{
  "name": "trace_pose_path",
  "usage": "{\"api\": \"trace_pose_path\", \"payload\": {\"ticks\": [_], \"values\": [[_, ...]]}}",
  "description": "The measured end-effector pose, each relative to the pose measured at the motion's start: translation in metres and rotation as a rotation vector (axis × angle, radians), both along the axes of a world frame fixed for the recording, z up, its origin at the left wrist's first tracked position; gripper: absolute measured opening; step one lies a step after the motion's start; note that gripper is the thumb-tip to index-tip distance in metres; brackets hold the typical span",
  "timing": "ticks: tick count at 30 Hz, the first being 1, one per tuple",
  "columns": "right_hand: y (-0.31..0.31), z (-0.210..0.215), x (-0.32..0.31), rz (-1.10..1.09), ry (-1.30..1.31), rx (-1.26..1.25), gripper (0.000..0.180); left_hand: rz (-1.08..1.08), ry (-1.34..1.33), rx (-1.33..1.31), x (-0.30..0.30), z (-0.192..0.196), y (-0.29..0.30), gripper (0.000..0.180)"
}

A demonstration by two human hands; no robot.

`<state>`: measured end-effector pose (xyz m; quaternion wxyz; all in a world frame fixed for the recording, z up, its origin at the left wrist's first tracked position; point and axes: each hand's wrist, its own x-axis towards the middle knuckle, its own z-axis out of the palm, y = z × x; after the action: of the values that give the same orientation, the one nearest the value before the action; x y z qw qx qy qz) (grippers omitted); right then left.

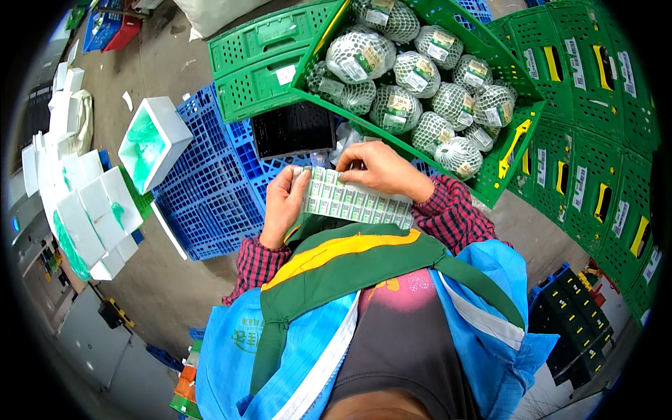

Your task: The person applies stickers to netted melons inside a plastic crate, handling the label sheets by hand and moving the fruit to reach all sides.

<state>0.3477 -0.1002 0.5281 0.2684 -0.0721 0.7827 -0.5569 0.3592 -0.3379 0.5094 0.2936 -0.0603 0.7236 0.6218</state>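
Note:
In front of my chest is a sheet of small green-and-white stickers (pixel 357 201), laid out in rows. My left hand (pixel 282 208) pinches its left end between thumb and fingers. At the sheet's upper edge, the bent fingers of my right hand (pixel 381 168) are closed, thumb and fingertips together on the stickers. Whether one sticker is lifted off cannot be made out. Just beyond my hands, a tilted green crate (pixel 413 140) holds several round fruits in white foam nets (pixel 418 75), many bearing a label.
Green crates with yellow handles (pixel 574 126) are stacked at the right. A dark bin (pixel 294 131) stands beyond my left hand, by blue plastic pallets (pixel 217 196). White foam boxes (pixel 155 145) lie at the left. Black crates (pixel 570 318) stand at the lower right.

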Motion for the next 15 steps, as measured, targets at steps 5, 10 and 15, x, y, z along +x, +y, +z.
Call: {"api": "trace_pose_path", "payload": {"ticks": [5,10,15], "values": [[-0.008,-0.004,0.016,-0.108,0.175,0.153,0.014,0.023,-0.065,0.026,0.003,-0.008,0.000,0.017],[-0.009,-0.026,0.006,-0.662,-0.127,-0.425,0.010,0.214,-0.152,0.086,-0.003,-0.023,-0.018,0.019],[0.021,-0.074,-0.044,-1.251,-0.298,-0.771,0.012,0.285,-0.122,0.068,-0.005,-0.027,-0.037,0.019]]}}
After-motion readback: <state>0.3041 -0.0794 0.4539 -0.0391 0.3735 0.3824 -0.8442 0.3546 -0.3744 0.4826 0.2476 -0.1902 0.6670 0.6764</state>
